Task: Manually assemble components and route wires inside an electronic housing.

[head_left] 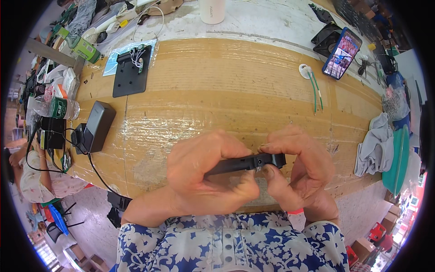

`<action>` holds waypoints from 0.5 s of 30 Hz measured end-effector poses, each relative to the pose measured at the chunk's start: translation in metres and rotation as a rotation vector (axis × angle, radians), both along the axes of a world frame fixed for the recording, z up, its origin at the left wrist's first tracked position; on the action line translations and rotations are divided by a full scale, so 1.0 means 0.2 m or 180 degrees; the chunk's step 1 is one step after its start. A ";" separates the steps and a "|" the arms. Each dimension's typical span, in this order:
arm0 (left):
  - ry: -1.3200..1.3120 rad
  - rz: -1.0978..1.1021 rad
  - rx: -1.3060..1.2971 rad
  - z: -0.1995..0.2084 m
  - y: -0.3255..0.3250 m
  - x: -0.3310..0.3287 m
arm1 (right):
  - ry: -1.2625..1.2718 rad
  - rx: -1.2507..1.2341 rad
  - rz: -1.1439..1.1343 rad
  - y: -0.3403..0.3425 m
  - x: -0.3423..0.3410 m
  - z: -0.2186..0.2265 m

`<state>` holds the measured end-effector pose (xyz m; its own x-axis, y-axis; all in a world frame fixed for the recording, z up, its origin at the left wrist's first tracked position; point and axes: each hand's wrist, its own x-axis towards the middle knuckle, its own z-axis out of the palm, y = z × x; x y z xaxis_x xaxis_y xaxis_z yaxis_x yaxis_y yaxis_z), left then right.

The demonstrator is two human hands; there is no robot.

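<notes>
Close in front of my body, above the table's near edge, a flat black plastic case (230, 165) is held edge-on. Its narrow side faces up and shows a small round hole and a bit of metal near the right end. My left hand (197, 167) is closed round the case's left part, thumb on the near side and fingers on the far side. The right end is pinched between the thumb and index finger of my right hand (301, 165). My fingers hide much of the case's faces.
Film-covered cardboard (204, 90) spans the table. Left lie a black panel with thin wires (131, 75) and a dark grey box (100, 124) with a cable. Right are green wires (313, 86), a phone (342, 53) and grey cloth (376, 145). A person sits far left.
</notes>
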<state>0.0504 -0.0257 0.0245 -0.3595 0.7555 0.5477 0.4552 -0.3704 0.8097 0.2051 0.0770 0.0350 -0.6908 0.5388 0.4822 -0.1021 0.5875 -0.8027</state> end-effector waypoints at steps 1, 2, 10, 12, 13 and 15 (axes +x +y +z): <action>0.0001 0.0003 0.0014 0.01 0.00 0.01 | 0.0020 0.0020 -0.0012 0.00 0.00 0.00; 0.0100 0.0050 0.0070 0.02 -0.01 0.01 | 0.0039 0.0042 -0.0023 -0.01 0.00 0.00; 0.0406 0.0044 -0.0077 0.04 -0.04 0.03 | -0.0072 -0.0100 0.0022 -0.01 0.02 0.03; 0.0382 0.0074 -0.0070 0.03 -0.03 0.03 | -0.0094 -0.0162 0.0054 -0.01 0.03 0.03; 0.0379 0.0069 -0.0066 0.03 -0.03 0.03 | -0.0125 -0.0139 0.0045 -0.01 0.03 0.03; 0.0558 0.0068 -0.0079 0.04 -0.03 0.02 | -0.0160 -0.0116 0.0039 0.00 0.03 0.03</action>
<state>0.0554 -0.0309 0.0327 -0.2762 0.7628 0.5846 0.5976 -0.3401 0.7261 0.2108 0.0766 0.0409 -0.7204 0.5466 0.4269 -0.0681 0.5568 -0.8278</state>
